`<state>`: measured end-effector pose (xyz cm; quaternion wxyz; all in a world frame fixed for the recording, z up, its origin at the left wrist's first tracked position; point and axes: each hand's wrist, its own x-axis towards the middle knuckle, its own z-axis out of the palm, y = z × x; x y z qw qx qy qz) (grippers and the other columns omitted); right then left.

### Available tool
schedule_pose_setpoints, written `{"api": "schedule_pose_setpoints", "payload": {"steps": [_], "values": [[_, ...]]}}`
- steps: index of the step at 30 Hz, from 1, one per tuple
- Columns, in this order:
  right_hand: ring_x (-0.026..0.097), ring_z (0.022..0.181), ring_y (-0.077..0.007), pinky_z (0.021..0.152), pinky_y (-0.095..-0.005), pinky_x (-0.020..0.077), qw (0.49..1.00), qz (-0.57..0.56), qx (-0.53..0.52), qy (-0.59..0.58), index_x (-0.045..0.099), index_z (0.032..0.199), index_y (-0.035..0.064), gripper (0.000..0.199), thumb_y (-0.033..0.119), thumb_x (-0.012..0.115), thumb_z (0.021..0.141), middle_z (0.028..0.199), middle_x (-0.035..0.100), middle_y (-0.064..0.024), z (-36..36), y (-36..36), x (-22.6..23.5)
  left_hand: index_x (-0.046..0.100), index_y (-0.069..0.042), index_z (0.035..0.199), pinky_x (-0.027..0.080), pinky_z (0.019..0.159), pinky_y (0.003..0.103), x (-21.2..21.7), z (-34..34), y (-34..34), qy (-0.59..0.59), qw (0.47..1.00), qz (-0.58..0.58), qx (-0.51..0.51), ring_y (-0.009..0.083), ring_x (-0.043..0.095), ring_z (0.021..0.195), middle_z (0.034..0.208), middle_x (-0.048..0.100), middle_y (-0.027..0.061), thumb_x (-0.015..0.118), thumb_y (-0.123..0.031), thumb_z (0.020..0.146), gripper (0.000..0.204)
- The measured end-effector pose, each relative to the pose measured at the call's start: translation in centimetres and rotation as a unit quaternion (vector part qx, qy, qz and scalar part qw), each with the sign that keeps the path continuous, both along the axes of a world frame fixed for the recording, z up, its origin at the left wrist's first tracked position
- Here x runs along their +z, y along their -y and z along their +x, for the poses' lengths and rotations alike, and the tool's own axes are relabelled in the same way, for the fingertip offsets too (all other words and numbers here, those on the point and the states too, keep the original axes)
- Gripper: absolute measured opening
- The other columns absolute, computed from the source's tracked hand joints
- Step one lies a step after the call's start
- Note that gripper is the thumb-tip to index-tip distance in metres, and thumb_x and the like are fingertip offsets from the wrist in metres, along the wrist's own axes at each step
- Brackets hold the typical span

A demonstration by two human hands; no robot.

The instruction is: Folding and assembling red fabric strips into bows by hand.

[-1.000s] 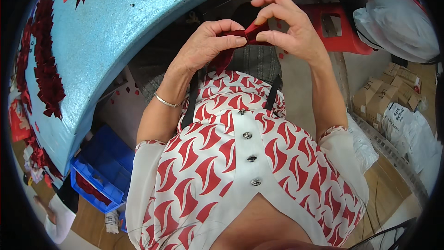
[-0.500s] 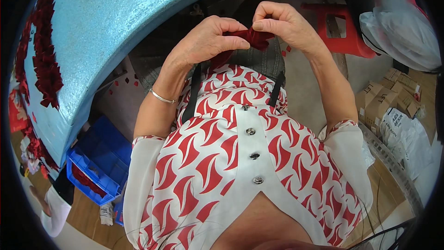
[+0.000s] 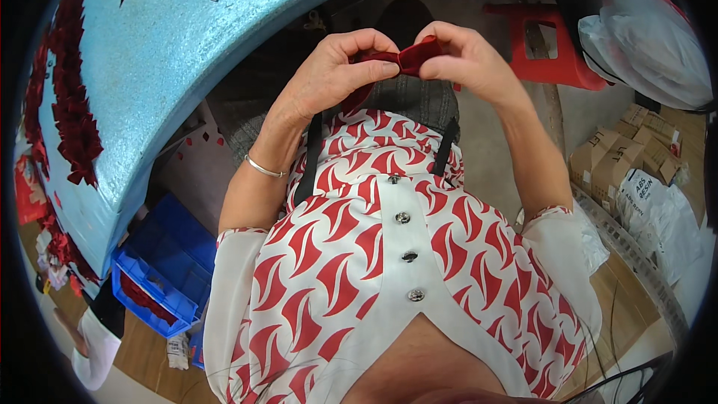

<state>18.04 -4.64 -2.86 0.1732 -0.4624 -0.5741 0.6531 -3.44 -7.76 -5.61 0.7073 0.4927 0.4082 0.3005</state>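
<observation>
A dark red bow of velvety ribbon (image 3: 419, 54) is held between my two hands above my lap. My left hand (image 3: 340, 67) pinches its left side between thumb and fingers, and a tail of the ribbon hangs beneath that palm. On the other side, my right hand (image 3: 467, 60) grips the right loop, its thumb below and fingertips curled over the top. The bow's narrow middle shows between the two hands. Part of each loop is hidden by the fingers.
On the blue table (image 3: 187, 22) at left lie rows of dark red bows (image 3: 73, 90). Below it, a blue bin (image 3: 149, 284) holds red pieces. A red stool (image 3: 535, 45), cardboard boxes (image 3: 609, 157) and plastic bags (image 3: 651, 213) stand at right. Another person's sleeve (image 3: 96, 348) shows lower left.
Both hands have come slightly nearer to me. My right fingers have shifted along the ribbon, and its right loop now shows spread wider between thumb and fingers.
</observation>
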Motion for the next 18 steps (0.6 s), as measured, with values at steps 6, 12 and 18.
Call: {"api": "schedule_pose_setpoints", "payload": {"steps": [6, 12, 18], "values": [[0.051, 0.067, -0.0149, 0.059, -0.0242, 0.04, 0.956, 0.28, 0.035, -0.075, 0.057, 0.075, -0.0004, 0.015, -0.002, 0.068, 0.065, 0.072, 0.055, -0.0043, 0.6, 1.6, -0.6, 0.062, -0.004, 0.084, 0.042, 0.061, 0.021, -1.0, 1.3, 0.8, -0.05, 0.944, 0.314, 0.089, 0.0103, 0.053, 0.071, 0.076, 0.055, 0.0015, 0.065, -0.005, 0.071, 0.014], [0.053, 0.067, -0.023, 0.058, -0.0291, 0.0428, 0.886, 0.444, 0.093, -0.095, 0.058, 0.073, -0.0005, 0.019, -0.003, 0.071, 0.06, 0.071, 0.055, -0.0075, 1.2, 2.1, -0.9, 0.062, -0.003, 0.082, 0.043, 0.064, 0.024, -1.4, 2.0, 1.7, -0.012, 0.948, 0.307, 0.08, 0.0141, 0.053, 0.075, 0.08, 0.054, 0.0038, 0.065, -0.001, 0.068, 0.014], [0.054, 0.068, -0.0248, 0.059, -0.0329, 0.0451, 0.886, 0.446, 0.108, -0.064, 0.06, 0.075, 0.0011, 0.019, -0.005, 0.069, 0.06, 0.072, 0.055, -0.007, 2.0, 2.4, -0.7, 0.063, -0.003, 0.082, 0.043, 0.066, 0.024, -1.8, 2.4, 1.8, 0.02, 0.963, 0.264, 0.051, 0.014, 0.052, 0.075, 0.081, 0.054, 0.0037, 0.065, -0.002, 0.069, 0.014]]}}
